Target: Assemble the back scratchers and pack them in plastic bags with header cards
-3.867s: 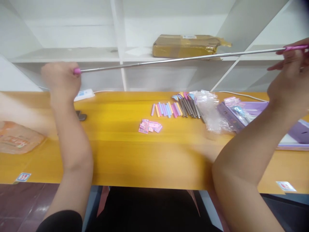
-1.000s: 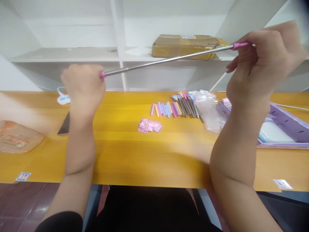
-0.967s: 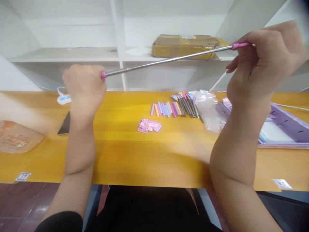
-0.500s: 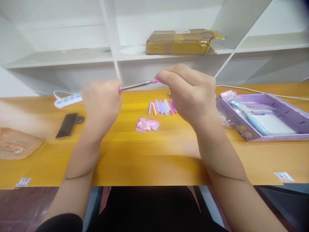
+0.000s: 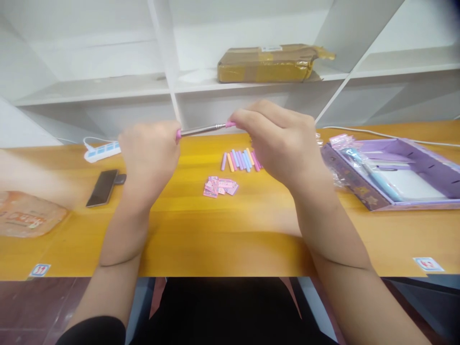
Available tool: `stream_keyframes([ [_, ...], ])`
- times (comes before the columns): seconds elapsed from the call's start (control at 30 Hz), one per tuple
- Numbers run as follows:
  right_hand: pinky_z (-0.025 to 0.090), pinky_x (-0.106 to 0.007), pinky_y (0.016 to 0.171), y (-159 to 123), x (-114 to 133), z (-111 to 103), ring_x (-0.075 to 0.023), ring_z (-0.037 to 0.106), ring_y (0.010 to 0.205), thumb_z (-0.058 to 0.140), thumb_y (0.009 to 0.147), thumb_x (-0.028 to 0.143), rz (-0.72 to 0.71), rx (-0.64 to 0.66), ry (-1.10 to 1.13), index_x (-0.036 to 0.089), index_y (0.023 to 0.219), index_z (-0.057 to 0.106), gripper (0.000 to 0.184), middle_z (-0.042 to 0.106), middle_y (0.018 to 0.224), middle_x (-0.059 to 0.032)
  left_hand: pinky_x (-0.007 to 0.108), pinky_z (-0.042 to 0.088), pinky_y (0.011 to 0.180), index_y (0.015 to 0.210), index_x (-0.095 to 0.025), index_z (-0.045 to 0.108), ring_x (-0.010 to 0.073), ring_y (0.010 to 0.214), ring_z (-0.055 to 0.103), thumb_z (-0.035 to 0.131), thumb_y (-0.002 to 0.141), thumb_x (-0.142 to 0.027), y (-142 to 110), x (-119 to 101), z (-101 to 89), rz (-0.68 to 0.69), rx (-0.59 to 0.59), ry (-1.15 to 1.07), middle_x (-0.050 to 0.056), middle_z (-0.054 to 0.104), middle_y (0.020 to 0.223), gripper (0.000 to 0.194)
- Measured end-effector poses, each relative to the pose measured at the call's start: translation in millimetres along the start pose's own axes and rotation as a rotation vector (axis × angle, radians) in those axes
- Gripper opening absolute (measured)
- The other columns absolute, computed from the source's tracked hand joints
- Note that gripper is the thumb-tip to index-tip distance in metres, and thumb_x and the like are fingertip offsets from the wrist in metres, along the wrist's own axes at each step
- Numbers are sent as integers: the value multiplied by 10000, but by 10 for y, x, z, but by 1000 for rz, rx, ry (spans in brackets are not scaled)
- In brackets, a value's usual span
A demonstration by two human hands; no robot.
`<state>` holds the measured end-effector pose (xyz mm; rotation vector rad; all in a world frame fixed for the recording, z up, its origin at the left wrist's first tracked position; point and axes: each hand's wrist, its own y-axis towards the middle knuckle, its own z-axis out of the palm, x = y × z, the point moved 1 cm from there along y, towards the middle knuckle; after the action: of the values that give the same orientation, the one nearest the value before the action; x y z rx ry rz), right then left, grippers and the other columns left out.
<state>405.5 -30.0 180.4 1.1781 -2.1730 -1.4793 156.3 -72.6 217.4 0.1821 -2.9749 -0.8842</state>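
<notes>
Between my hands, raised above the table, is a slim silver pen-like stick with pink ends. My left hand is closed in a fist round its left end. The fingertips of my right hand pinch its pink right end. Inside my hands, the stick's ends are hidden. Below lie several pastel sticks in a row, in purple, orange, blue and pink, partly covered by my right hand. Nearer to me is a small pile of pink printed cards or packets.
At the right stands an open purple box with a blue wrapped item in it. On the left are a phone, a white power strip and an orange bag. A taped cardboard box sits on the shelf behind.
Both hands keep their hold on the silver stick, which has barely moved. The whole view has shifted slightly.
</notes>
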Motion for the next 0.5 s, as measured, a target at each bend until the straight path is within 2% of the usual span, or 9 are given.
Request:
stream_keyframes([
  [0.1,464,-281,775,-14,-30,34,-110,679,899,414,1161,-2,34,51,24,247,1360,738,455,788,1182,-11,429,201,731,723,-256,662,220,657,370,645,950,-127,39,32,57,11,-14,14,22,343,631,262],
  [0.2,477,-299,809,-23,-50,66,-142,699,978,426,1155,12,76,93,45,285,1390,735,474,777,1217,-22,428,250,732,779,-253,728,242,702,492,659,979,-144,51,30,75,-4,28,17,49,456,653,238],
  [0.33,480,-312,832,-33,-87,95,-155,691,1012,410,1173,56,133,153,42,322,1408,736,483,765,1227,-31,435,309,741,844,-260,757,280,786,608,634,1024,-179,53,10,79,-14,73,-19,89,622,723,233],
  [0.5,496,-327,843,-23,-87,99,-175,700,1029,393,1169,67,145,162,63,301,1385,751,479,761,1222,-50,423,364,780,922,-249,775,289,844,669,594,1052,-166,92,27,118,3,94,-17,96,690,783,238],
])
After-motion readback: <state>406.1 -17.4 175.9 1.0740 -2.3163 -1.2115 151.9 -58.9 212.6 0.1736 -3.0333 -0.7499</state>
